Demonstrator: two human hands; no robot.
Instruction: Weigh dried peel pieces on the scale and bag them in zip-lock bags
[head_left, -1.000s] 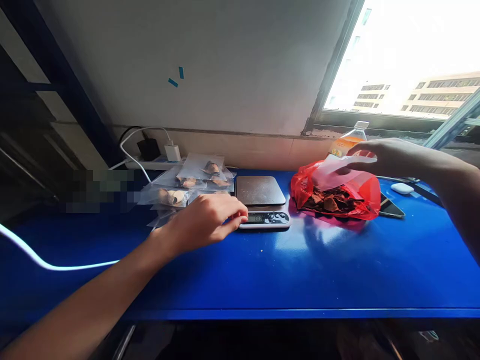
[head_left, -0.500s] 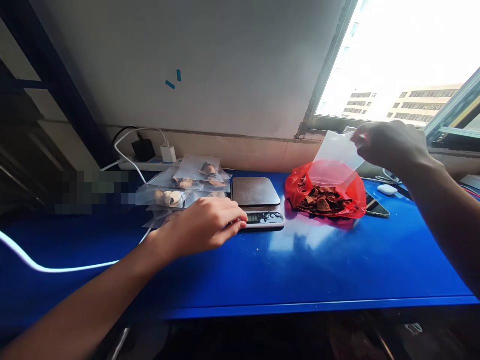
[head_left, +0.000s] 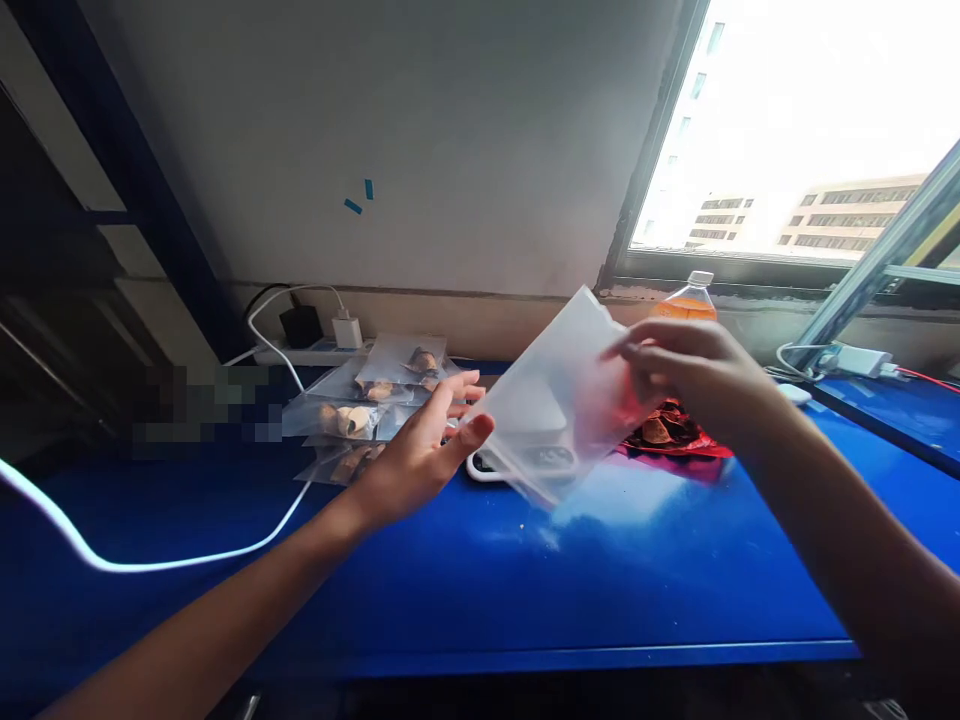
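Note:
A frosted plastic bag [head_left: 536, 400] hangs tilted from my right hand [head_left: 675, 365], whose fingers pinch its upper right edge. No contents show in the bag. My left hand [head_left: 424, 440] is beside the bag's left edge, thumb and fingers spread; whether it touches the bag I cannot tell. Behind the bag lies a kitchen scale [head_left: 487, 472], mostly seen blurred through the plastic. A red plastic bag [head_left: 701, 440] holding dried brown pieces [head_left: 660, 430] is partly hidden behind my right hand.
Filled clear bags [head_left: 349, 420] lie heaped on the blue table [head_left: 450, 600], left of the scale. A white cable [head_left: 172, 565] crosses the left side. Behind my right hand stands a bottle of orange drink [head_left: 694, 295]. A power strip with chargers [head_left: 345, 330] sits against the wall.
My right hand has brought the frosted bag leftward and down from above the red bag to in front of the scale. My left hand has left the scale's edge and spread its fingers.

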